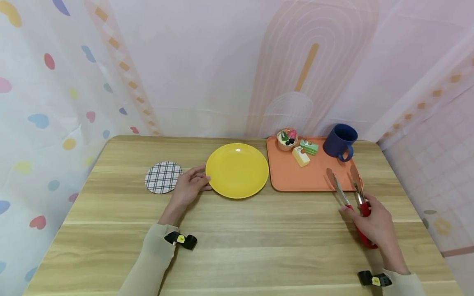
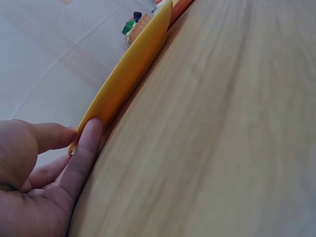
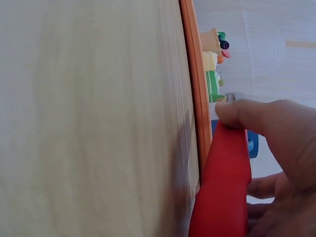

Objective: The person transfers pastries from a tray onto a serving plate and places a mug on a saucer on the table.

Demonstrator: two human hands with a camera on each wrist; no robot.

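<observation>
My left hand (image 1: 189, 187) pinches the left rim of a round yellow plate (image 1: 237, 170), thumb and fingers on either side of its edge in the left wrist view. My right hand (image 1: 375, 220) grips red-handled metal tongs (image 1: 364, 236), whose two arms are spread apart and point at the tray. In the right wrist view the thumb lies along the red tongs handle (image 3: 222, 182). The orange tray (image 1: 303, 179) carries a fruit tart (image 1: 286, 139), a yellow cake piece (image 1: 301, 156), a green cake piece (image 1: 309, 146) and a dark blue mug (image 1: 340, 142).
A round checked coaster (image 1: 163, 177) lies left of the plate, just behind the left hand. The wooden table (image 1: 259, 246) stretches in front of both arms. A patterned curtain (image 1: 203, 70) hangs along the table's back edge.
</observation>
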